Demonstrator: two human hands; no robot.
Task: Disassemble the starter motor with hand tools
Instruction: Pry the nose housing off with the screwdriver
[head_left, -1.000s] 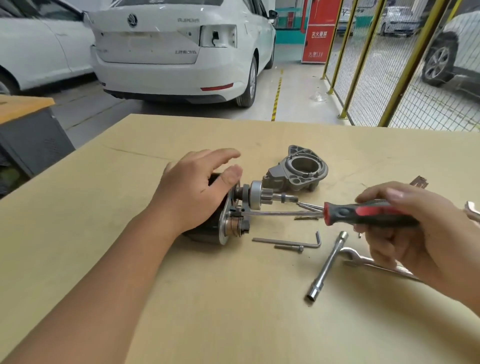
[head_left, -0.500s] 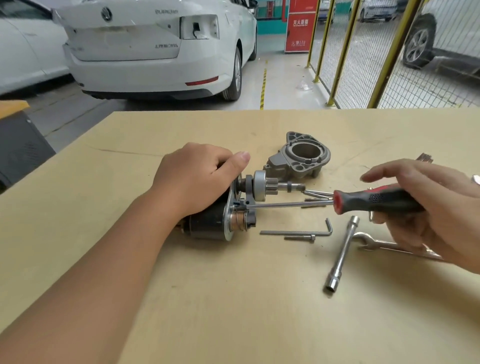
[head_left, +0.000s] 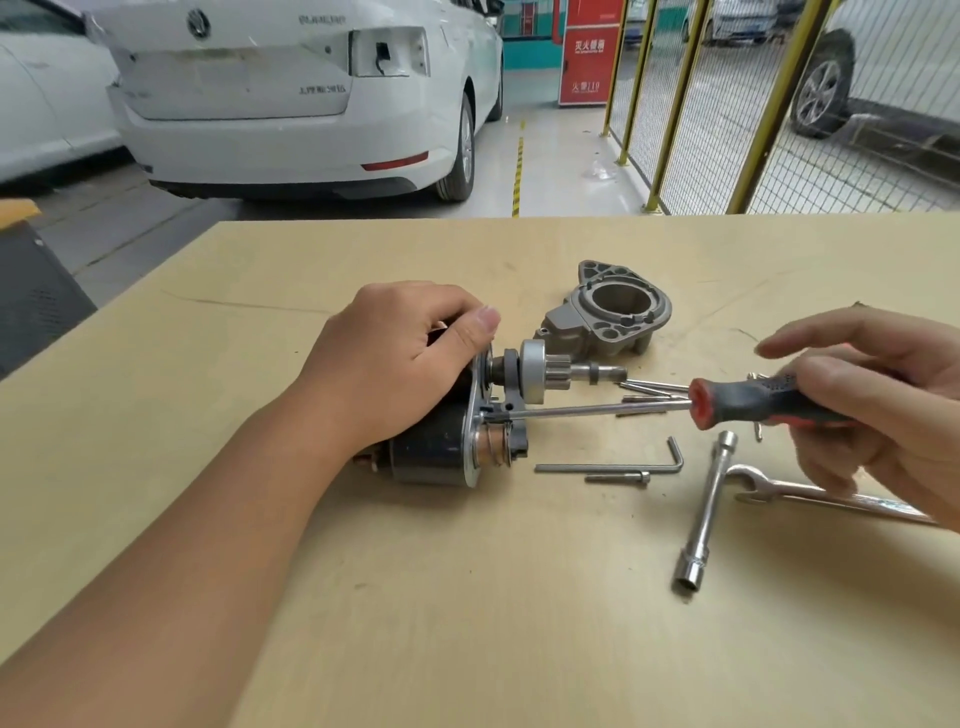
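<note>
On the pale worktop (head_left: 467, 597), the left hand (head_left: 384, 364) curls over the starter motor (head_left: 467, 421), grip clamped on its black body. The motor lies sideways, silver flange, pinion gear and shaft pointing right, nose housing (head_left: 608, 317) off and lying behind. The right hand (head_left: 872, 410) grips a red-and-black screwdriver (head_left: 675, 408), tip at the flange.

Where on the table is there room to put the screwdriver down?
Bare table lies near the front edge, below the motor and left of the socket wrench. Also bare behind the housing. Crowded between motor and right hand: hex key, bolts, spanner.
</note>
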